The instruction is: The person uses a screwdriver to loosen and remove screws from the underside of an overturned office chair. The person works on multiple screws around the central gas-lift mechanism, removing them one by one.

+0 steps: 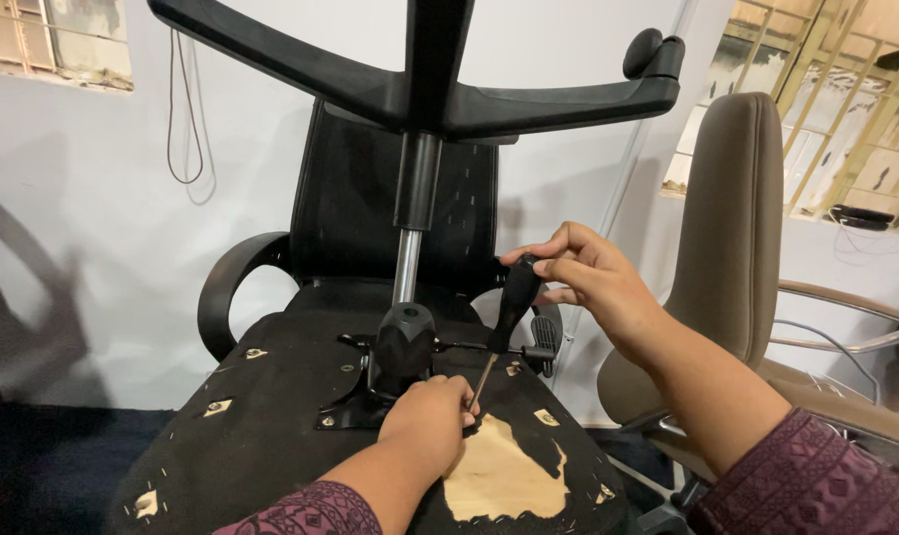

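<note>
— What sits furthest left?

— The curved black armrest [226, 287] of an upturned office chair, its seat underside [271, 416] facing up, black fabric torn over bare plywood [504, 476] at about five o'clock.

— And at the middle?

— The metal mounting plate [345, 391] with the gas cylinder [410, 233] rising to twelve o'clock into the star base [420, 89]. The left hand [427, 421] rests curled on the seat just beside the plate, fingertips pinching the screwdriver's tip; whether it grips anything more, I cannot tell.

— The right?

— The right hand [593, 277] is clenched around the black handle of the screwdriver [509, 312], shaft slanting toward seven o'clock. A beige chair [732, 228] stands at three o'clock.
</note>
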